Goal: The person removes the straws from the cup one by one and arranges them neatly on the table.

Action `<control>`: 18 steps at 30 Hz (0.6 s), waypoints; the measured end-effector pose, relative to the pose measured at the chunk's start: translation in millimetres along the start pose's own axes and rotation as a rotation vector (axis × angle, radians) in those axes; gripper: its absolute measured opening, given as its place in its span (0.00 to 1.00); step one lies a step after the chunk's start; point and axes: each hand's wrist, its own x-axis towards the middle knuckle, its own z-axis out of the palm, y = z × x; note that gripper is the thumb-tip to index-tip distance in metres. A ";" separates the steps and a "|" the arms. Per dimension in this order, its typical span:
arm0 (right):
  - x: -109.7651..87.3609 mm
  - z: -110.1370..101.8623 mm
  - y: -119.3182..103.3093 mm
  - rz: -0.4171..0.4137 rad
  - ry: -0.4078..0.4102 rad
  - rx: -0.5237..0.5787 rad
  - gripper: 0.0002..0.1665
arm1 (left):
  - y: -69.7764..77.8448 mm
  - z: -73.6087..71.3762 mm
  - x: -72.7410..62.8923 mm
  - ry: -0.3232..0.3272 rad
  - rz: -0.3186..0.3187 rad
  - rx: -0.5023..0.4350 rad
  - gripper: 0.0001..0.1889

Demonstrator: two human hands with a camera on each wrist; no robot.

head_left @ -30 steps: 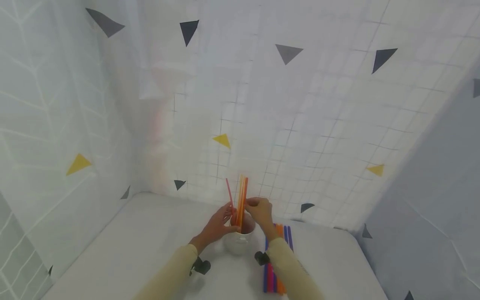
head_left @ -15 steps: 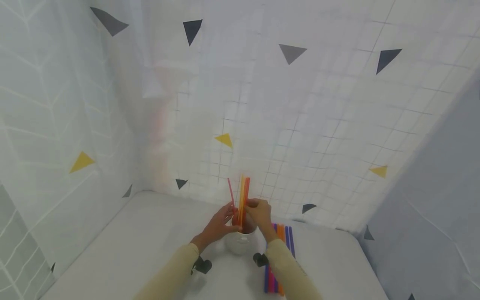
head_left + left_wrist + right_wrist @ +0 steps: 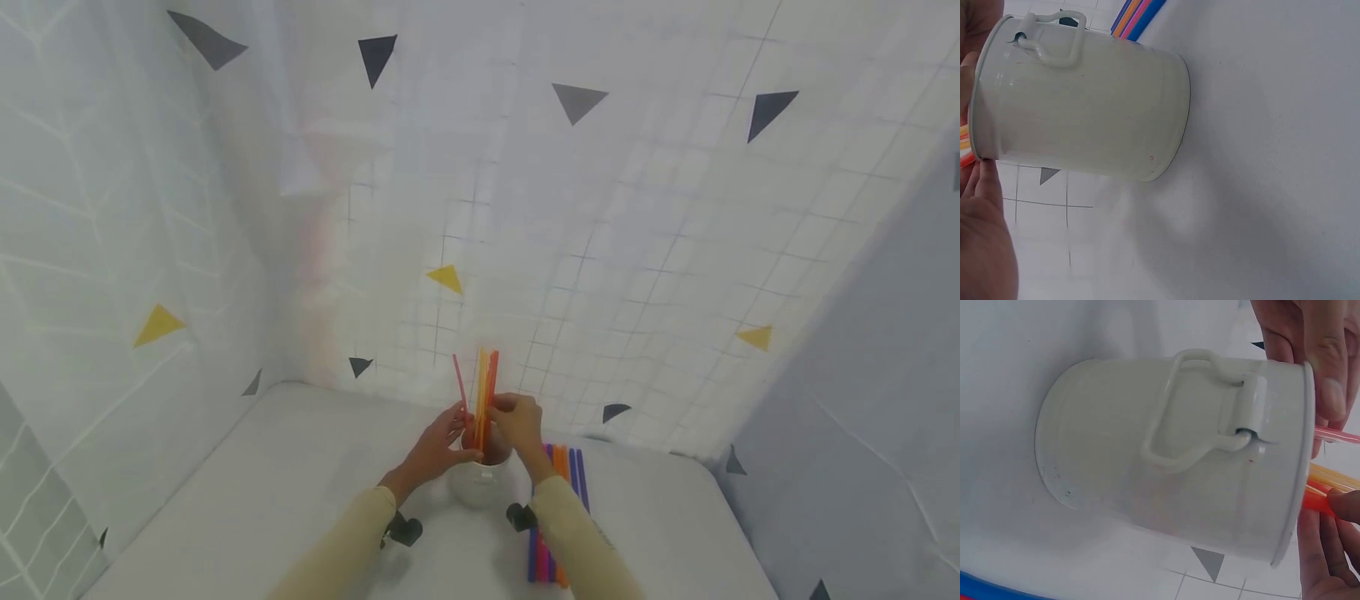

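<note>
A white metal bucket (image 3: 480,487) with a looped side handle (image 3: 1175,415) stands on the table. My left hand (image 3: 435,446) holds it at the left of its rim, thumb across the front of the mouth. Beside those fingers a pink straw (image 3: 459,379) leans left out of the bucket. My right hand (image 3: 519,421) is over the right side of the mouth, pinching orange straws (image 3: 1317,499) between thumb and fingers. Yellow-orange straws (image 3: 481,375) stand upright against them. The straws' lower ends are hidden inside the bucket.
On the white table (image 3: 315,492), right of the bucket, lies a row of blue, pink and orange straws (image 3: 561,458), partly covered by the right forearm. A white sheet with printed triangles and grid lines (image 3: 600,250) hangs close behind the bucket.
Both hands stay at the bucket's mouth. The upright orange straws shift very slightly at their tops; the head view shifts a little.
</note>
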 end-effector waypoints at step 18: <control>6.3 -35.6 -14.6 -0.173 0.142 0.034 0.14 | -6.6 -0.1 2.9 -0.002 0.019 -0.017 0.50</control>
